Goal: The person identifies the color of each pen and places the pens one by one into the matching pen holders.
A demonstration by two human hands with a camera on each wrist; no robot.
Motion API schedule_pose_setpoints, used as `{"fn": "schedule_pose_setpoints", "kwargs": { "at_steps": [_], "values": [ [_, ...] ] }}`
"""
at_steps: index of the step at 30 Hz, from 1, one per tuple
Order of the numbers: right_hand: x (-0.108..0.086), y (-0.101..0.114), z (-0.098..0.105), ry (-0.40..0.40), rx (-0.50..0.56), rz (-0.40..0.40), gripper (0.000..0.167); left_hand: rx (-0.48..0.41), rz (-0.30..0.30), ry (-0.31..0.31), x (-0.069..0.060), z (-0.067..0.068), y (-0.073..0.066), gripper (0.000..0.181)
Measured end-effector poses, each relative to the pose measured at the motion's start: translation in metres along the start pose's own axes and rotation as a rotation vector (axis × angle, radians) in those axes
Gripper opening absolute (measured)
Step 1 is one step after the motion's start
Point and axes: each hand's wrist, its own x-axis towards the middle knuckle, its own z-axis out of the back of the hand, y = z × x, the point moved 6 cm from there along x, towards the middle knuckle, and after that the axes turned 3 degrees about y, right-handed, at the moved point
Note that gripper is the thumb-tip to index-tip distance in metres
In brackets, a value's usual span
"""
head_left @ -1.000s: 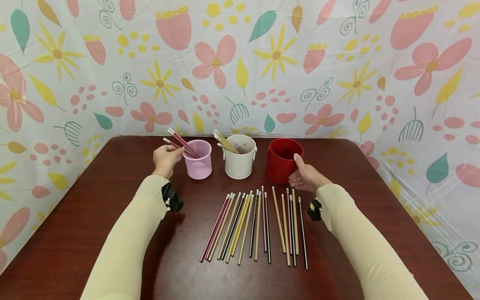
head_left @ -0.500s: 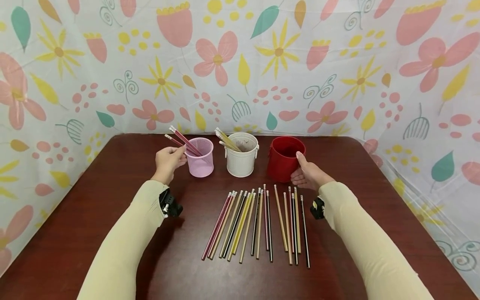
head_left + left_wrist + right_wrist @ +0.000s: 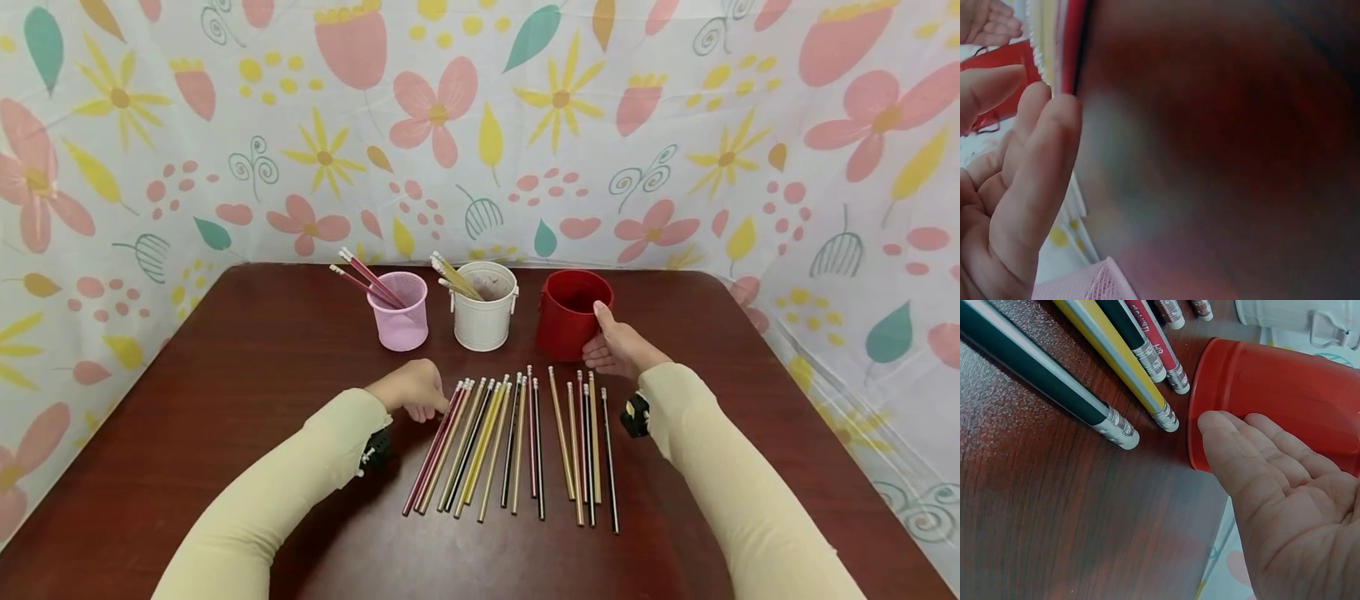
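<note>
My left hand [image 3: 412,389] reaches to the eraser end of the leftmost dark red pencil [image 3: 431,454] in the row. In the left wrist view its index fingertip [image 3: 1063,112] is at the blurred red pencil, with the thumb apart from it. My right hand [image 3: 626,346] rests against the right side of a red bucket [image 3: 562,329], thumb at the rim. Its fingers [image 3: 1260,447] lie fairly straight along the bucket wall in the right wrist view. The pencils on the table are red, gold, yellow and black, erasers pointing away from me.
A pink mesh cup [image 3: 401,325] at the left holds a few red pencils [image 3: 367,279]. Beside it a white bucket [image 3: 482,321] holds several gold pencils [image 3: 455,279]. All three containers stand toward the back of the dark wooden table [image 3: 225,400], before a flowered cloth [image 3: 480,125].
My left hand has left the pencils in the pink cup and moved down and right to the row of pencils. My right hand stays at the red bucket.
</note>
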Motion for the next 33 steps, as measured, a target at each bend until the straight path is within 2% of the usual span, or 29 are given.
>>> {"fn": "schedule_pose_setpoints", "kwargs": {
  "at_steps": [4, 10, 17, 20, 26, 33],
  "values": [
    [0.002, -0.001, -0.001, -0.006, 0.004, -0.012, 0.096, 0.063, 0.053, 0.018, 0.001, -0.009, 0.001, 0.017],
    [0.003, -0.001, 0.0, -0.02, -0.014, -0.011, 0.096, 0.104, 0.077, 0.045, 0.005, -0.014, 0.002, 0.019],
    [0.003, -0.002, -0.001, -0.013, -0.01, -0.018, 0.095, 0.237, 0.149, 0.179, 0.005, -0.019, 0.002, 0.02],
    [0.004, -0.003, -0.001, -0.015, -0.009, -0.018, 0.095, 0.244, 0.15, 0.188, 0.003, -0.019, 0.001, 0.018],
    [0.005, -0.003, -0.001, -0.012, -0.006, -0.019, 0.096, 0.176, 0.086, 0.17, -0.006, -0.005, -0.004, 0.012],
    [0.005, -0.002, 0.001, -0.013, -0.007, -0.017, 0.097, -0.021, -0.022, 0.142, -0.02, 0.024, -0.014, 0.008]
  ]
}}
